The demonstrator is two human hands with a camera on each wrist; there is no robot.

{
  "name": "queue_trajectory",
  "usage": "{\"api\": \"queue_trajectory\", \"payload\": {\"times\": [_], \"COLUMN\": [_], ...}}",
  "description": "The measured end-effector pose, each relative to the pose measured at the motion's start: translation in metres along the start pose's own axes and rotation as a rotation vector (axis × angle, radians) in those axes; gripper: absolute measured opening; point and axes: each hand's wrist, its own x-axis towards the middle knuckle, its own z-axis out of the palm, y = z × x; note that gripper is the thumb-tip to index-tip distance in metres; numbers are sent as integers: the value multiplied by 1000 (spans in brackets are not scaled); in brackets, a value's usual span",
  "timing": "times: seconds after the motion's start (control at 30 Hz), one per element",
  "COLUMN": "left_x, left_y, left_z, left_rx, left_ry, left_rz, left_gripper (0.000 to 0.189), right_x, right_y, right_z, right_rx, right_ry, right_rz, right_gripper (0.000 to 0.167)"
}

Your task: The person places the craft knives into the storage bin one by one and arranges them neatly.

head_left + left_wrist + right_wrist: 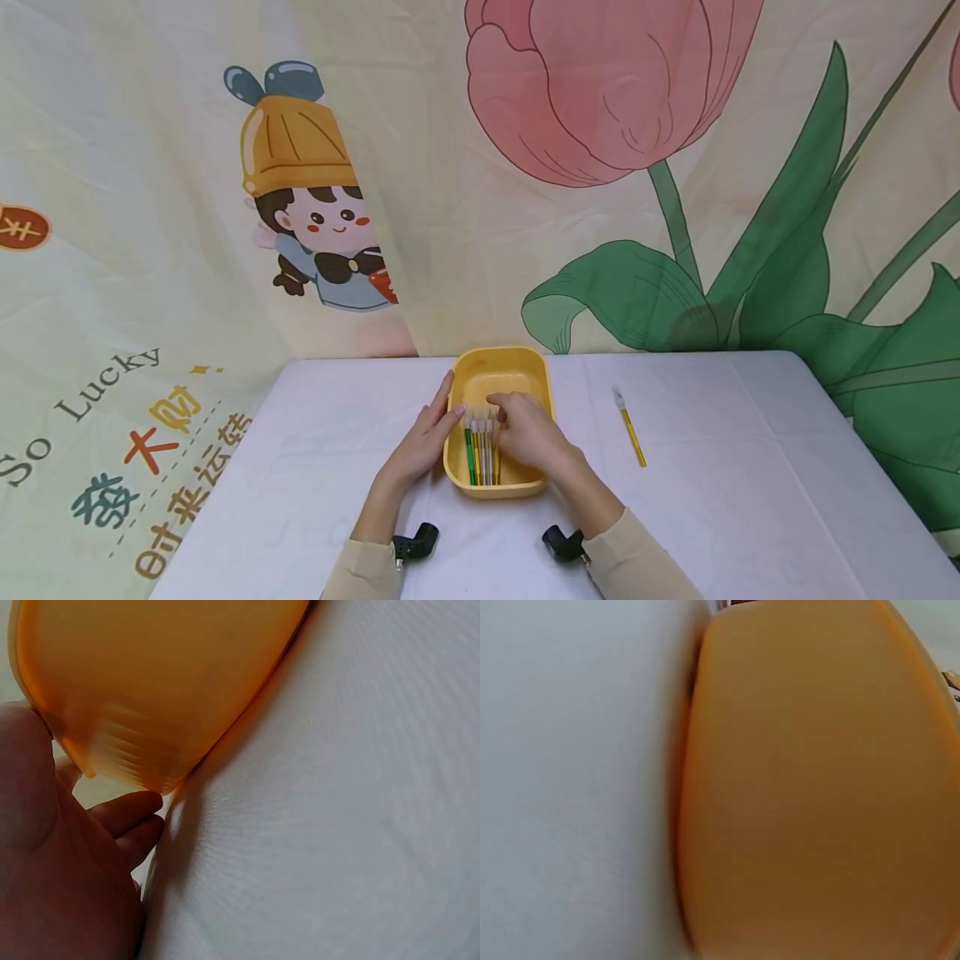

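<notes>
A yellow tray [498, 360] lies on the table, holding a row of slim pen-like sticks [482, 454] in green, yellow and silver with pale, clear-looking ends. My left hand [422, 437] grips the tray's left side, its thumb over the rim and its fingers along the outer wall; the left wrist view shows those fingers [129, 817] against the wall. Inside the tray, my right hand [528, 429] is bent beside the right end of the row, its index finger near the pale tips. Whether it pinches a stick is hidden. The right wrist view shows mainly the tray's outer wall [817, 780].
A single yellow stick [632, 429] with a pale end lies to the tray's right on the white tablecloth [735, 467]. Behind the table hangs a printed backdrop [442, 250]. Black wrist cameras sit at both cuffs.
</notes>
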Motion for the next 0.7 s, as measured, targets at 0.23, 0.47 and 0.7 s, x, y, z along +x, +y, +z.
{"api": "queue_trajectory", "payload": {"times": [0.23, 0.47, 0.7], "left_x": [2, 5, 4], "left_y": [0, 0, 0], "left_z": [0, 1, 1], "left_rx": [-9, -8, 0], "left_ry": [3, 6, 4], "left_rz": [0, -6, 16], "left_gripper": [66, 67, 66], "right_x": [-3, -3, -4], "right_y": [-2, 1, 3], "right_z": [-15, -26, -32], "right_rx": [37, 76, 112], "right_ry": [47, 75, 84], "right_rz": [5, 13, 27], "right_gripper": [54, 54, 54]}}
